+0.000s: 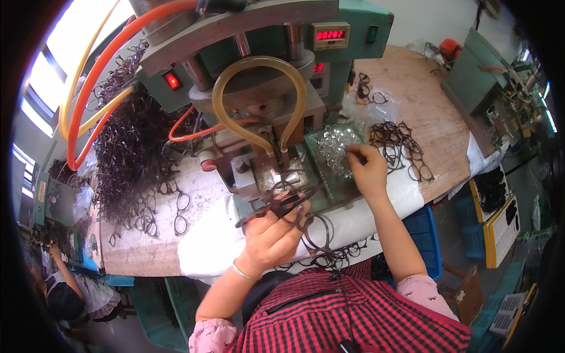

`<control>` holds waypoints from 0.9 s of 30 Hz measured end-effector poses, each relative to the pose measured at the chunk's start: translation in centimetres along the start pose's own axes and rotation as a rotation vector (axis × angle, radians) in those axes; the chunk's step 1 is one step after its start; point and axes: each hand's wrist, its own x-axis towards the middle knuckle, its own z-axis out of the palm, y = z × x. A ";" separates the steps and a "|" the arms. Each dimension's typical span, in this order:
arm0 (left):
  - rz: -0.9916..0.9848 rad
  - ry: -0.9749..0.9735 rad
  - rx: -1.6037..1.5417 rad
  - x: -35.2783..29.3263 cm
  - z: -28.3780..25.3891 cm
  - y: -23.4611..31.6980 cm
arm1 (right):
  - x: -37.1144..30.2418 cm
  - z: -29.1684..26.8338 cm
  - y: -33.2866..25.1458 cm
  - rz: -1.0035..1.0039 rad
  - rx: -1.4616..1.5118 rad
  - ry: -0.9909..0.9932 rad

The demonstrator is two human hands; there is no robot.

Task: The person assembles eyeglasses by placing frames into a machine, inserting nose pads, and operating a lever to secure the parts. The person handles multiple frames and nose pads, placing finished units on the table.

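Dark eyeglass frames (318, 230) are gripped in my left hand (272, 240), its fingers closed round several of them just in front of the press's working spot (288, 176). Over a heap of small shiny metal pieces (333, 147) in a green tray (334, 193), my right hand (371, 172) has thumb and fingertips pinched together. Whatever sits between those fingertips is too small to make out. A looped yellowish tube (301, 88) hangs from the green press (368, 44) above the working spot.
A tall pile of dark eyeglass frames (126, 135) stands left of the press, with loose ones around it. More frames (397, 141) lie right of the tray. A red knob (208, 162) juts out at the press's left. Orange hoses (88, 88) curve past. Another person (70, 288) sits at far left.
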 end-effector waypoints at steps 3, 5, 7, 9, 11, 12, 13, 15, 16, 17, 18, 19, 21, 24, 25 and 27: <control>-0.388 -0.035 -0.316 -1.8 -0.9 3.0 | -1.9 -0.1 0.5 0.049 0.010 0.060; -0.556 0.052 -0.436 -1.3 -1.1 4.3 | -1.8 -0.1 -0.6 0.062 0.110 0.040; -0.791 0.055 -0.446 -0.6 -0.7 5.0 | -1.8 0.3 -1.4 0.051 0.143 0.004; -0.984 0.106 -0.577 0.9 0.1 4.3 | -0.8 1.0 -2.0 0.012 0.164 -0.002; -0.883 0.011 -0.473 1.4 -0.4 3.7 | 0.0 1.6 -2.1 0.010 0.186 -0.008; -0.834 -0.039 -0.422 1.9 -0.6 3.4 | 0.1 1.5 -2.0 0.003 0.174 -0.007; -0.867 -0.033 -0.438 2.9 -1.2 3.6 | 0.1 1.4 -1.8 -0.004 0.163 -0.007; -0.729 0.001 -0.308 2.1 -1.3 3.3 | -0.6 0.9 -1.1 -0.032 0.076 0.009; -0.660 0.017 -0.242 1.8 -1.2 3.2 | -1.4 0.2 -0.5 -0.058 0.006 0.035; -0.658 0.031 -0.257 1.7 -0.9 3.3 | -2.2 -0.4 -0.1 -0.086 -0.067 0.057; -0.703 0.068 -0.342 1.3 -0.6 3.3 | -3.0 -0.9 0.0 0.002 0.020 0.053; -0.747 0.107 -0.427 0.8 -0.2 3.1 | -3.8 -1.4 0.1 0.092 0.105 0.050; -0.748 0.110 -0.489 0.8 0.0 3.1 | -4.6 -2.1 -0.9 0.147 0.243 0.036; -0.645 -0.004 -0.447 1.7 -1.1 3.2 | -2.9 -2.5 -5.7 -0.013 0.421 -0.196; -0.619 -0.046 -0.468 2.0 -1.2 3.0 | -2.0 -2.4 -7.3 -0.047 0.434 -0.226; -0.555 -0.088 -0.509 2.4 -1.6 2.4 | -0.3 -0.8 -9.8 -0.043 0.486 -0.306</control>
